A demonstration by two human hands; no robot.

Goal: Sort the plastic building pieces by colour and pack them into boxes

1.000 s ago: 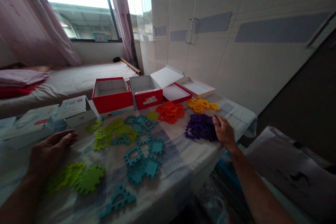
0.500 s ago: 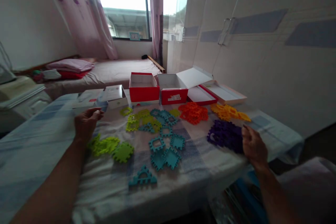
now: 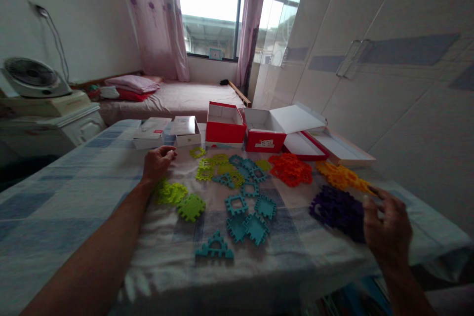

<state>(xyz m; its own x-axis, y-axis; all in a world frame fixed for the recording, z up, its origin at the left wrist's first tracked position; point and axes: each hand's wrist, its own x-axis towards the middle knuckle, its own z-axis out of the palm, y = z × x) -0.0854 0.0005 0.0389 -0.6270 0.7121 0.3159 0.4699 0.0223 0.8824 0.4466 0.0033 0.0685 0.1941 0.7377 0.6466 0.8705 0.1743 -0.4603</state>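
Note:
My left hand (image 3: 158, 164) is curled, thumb and fingers together, with nothing visible in it. It rests just behind a heap of lime-green interlocking plastic pieces (image 3: 172, 192), left of more yellow-green pieces (image 3: 204, 170). On the right, my right hand (image 3: 387, 222) has its thumb and fingers apart. Its fingertips reach the near end of the yellow-orange piece pile (image 3: 342, 177), apparently touching it. The thumb is beside the dark purple piece pile (image 3: 336, 210). Teal pieces (image 3: 255, 228) lie spread in the middle, and a teal triangular piece (image 3: 215, 247) is nearest me.
Orange-red pieces (image 3: 291, 169) are heaped in front of an open red box (image 3: 264, 142). Another red box (image 3: 225, 132), two white boxes (image 3: 151, 133) and a shallow tray-like lid (image 3: 344, 150) line the back. A checked cloth (image 3: 85, 182) covers the table.
My right hand has gone from the purple pile's edge to the end of the yellow-orange pile. My left hand keeps its curled shape. The view has swung left.

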